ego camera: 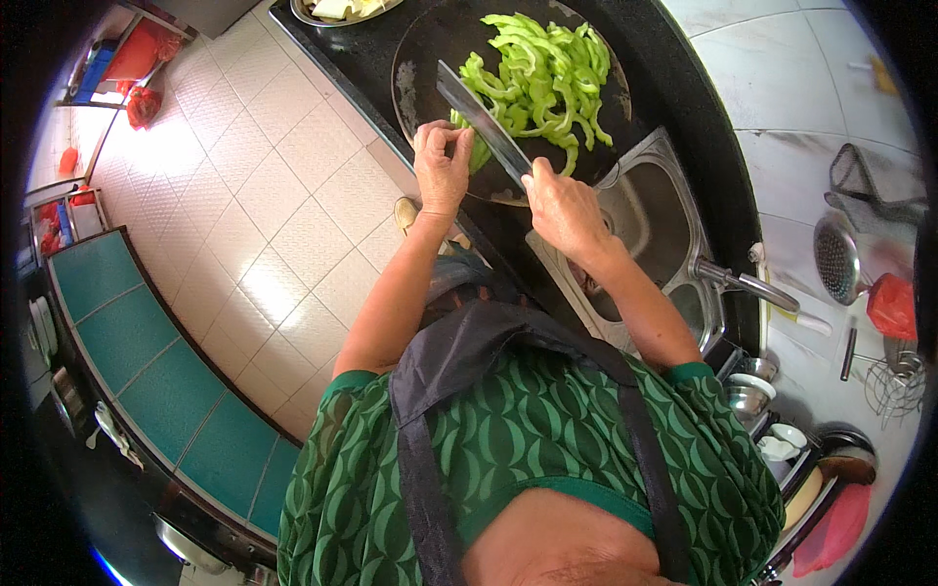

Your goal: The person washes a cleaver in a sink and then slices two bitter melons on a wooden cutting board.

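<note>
My right hand (pixel 568 209) grips the handle of a cleaver (pixel 484 121), its blade slanting up and left over a round dark cutting board (pixel 432 95). Just left of the blade, my left hand (pixel 443 157) has its fingertips bent on a green piece of bitter melon (pixel 478 152) at the board's near edge. A heap of curved bitter melon slices (pixel 546 80) lies to the right of the blade, across the board's middle and right side. The underside of the cleaver and the piece's cut end are partly hidden by my fingers.
A metal dish (pixel 344 20) with pale cut food stands beyond the board on the black counter (pixel 337 69). A steel sink (pixel 663 212) with a faucet (pixel 744 284) lies to the right. Bowls (pixel 751 392) stand near the wall, where a skimmer (pixel 837 260) hangs.
</note>
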Demonstrator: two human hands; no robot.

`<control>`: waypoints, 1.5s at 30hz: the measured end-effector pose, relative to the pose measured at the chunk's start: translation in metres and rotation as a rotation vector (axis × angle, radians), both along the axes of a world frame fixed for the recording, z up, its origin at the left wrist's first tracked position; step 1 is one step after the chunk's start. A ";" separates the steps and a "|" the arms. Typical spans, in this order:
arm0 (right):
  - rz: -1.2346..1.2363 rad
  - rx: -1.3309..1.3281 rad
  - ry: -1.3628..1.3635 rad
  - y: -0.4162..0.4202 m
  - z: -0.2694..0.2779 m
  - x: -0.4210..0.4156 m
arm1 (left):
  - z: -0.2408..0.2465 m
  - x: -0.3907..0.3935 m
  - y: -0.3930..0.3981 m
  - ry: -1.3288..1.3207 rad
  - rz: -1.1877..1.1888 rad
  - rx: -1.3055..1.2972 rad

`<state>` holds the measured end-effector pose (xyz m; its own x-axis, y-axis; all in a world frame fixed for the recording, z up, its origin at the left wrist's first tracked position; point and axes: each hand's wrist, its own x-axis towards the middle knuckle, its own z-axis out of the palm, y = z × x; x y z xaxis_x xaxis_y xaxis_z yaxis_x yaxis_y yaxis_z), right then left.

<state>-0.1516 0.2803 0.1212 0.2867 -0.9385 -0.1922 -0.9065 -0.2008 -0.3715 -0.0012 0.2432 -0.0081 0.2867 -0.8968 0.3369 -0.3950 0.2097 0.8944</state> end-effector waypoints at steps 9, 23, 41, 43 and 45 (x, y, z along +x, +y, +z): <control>-0.026 -0.141 -0.132 -0.030 -0.028 0.005 | 0.005 0.000 -0.001 0.019 -0.040 0.043; -0.013 -0.158 -0.117 -0.034 -0.043 0.015 | -0.001 -0.003 0.003 -0.079 -0.038 -0.049; -0.071 -0.069 -0.158 -0.029 -0.033 0.015 | 0.003 0.003 0.009 0.012 -0.020 0.011; -0.081 -0.097 -0.142 -0.014 -0.019 0.010 | 0.004 0.002 0.007 0.065 -0.022 0.044; -0.063 -0.043 -0.133 -0.002 -0.002 0.007 | -0.001 0.002 0.011 0.070 -0.017 0.050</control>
<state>-0.1449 0.2786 0.1191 0.2476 -0.9620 -0.1153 -0.8609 -0.1638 -0.4816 0.0010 0.2540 -0.0096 0.2926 -0.9169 0.2713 -0.3279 0.1703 0.9292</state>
